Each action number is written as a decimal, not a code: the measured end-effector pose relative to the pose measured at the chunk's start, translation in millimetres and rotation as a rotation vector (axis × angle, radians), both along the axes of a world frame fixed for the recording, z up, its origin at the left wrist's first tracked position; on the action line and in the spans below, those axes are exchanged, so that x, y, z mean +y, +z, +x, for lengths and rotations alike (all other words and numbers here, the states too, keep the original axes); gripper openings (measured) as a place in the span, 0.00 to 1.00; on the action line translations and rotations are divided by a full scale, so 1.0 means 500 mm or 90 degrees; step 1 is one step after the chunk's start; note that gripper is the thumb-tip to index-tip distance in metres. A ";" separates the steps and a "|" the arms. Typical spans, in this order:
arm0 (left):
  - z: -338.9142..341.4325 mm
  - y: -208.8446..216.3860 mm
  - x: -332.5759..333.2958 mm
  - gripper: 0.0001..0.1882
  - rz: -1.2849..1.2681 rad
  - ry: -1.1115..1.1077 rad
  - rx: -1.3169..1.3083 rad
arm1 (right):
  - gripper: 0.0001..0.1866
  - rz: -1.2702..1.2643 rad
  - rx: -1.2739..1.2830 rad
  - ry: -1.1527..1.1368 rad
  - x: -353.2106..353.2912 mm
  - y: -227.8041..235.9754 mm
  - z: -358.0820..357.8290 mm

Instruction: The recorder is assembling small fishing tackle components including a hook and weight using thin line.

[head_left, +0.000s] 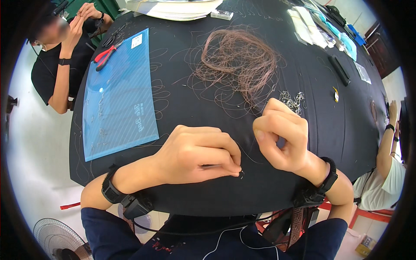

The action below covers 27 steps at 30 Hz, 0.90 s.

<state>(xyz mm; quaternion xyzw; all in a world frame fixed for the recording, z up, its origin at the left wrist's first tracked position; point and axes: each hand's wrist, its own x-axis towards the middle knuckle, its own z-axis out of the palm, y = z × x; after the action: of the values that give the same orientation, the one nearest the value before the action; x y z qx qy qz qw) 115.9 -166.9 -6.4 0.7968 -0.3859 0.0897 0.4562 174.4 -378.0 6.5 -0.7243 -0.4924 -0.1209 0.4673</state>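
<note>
My left hand (197,154) is closed in a pinch at the near middle of the table. A tiny dark hook (242,174) pokes out from its fingertips. My right hand (281,136) is curled closed beside it, thumb against the bent fingers; what it pinches is too fine to make out. A thin strand curves across the cloth between the two hands. Just beyond my right hand lies a small heap of silvery metal hooks (293,102). Farther off spreads a loose, tangled bundle of brown fine line (240,60).
A blue plastic folder (119,93) lies at left with red-handled pliers (105,57) and black scissors (113,38). Papers (177,9) and a small box (222,15) sit at the back. Plastic packets (307,26) and a black bar (339,70) are right. Co-workers sit at both sides.
</note>
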 end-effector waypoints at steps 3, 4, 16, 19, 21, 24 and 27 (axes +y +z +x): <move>0.001 0.006 0.004 0.07 -0.013 -0.003 0.006 | 0.06 -0.043 0.059 -0.014 -0.010 0.000 0.000; 0.002 0.009 0.004 0.07 -0.028 0.002 0.009 | 0.06 -0.042 0.058 -0.015 -0.009 0.000 0.003; 0.002 0.011 0.014 0.08 -0.105 0.180 0.057 | 0.06 0.119 0.365 0.279 -0.008 -0.006 -0.010; -0.001 0.016 0.014 0.08 -0.099 0.216 0.072 | 0.06 0.136 0.341 0.255 -0.002 -0.010 -0.009; 0.001 0.013 0.014 0.08 -0.117 0.227 0.056 | 0.06 0.126 0.348 0.247 -0.002 -0.015 -0.007; 0.000 0.015 0.014 0.08 -0.127 0.238 0.046 | 0.05 0.087 0.394 0.233 -0.003 -0.016 -0.011; -0.002 0.012 0.016 0.08 -0.128 0.239 0.051 | 0.06 0.057 0.441 0.231 0.004 -0.013 -0.019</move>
<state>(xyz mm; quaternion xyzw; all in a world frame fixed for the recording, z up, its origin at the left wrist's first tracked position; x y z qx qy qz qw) 115.0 -158.7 -0.4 0.8084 -0.2012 0.1793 0.5234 164.7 -375.8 -0.2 -0.6022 -0.4197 0.1941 0.6508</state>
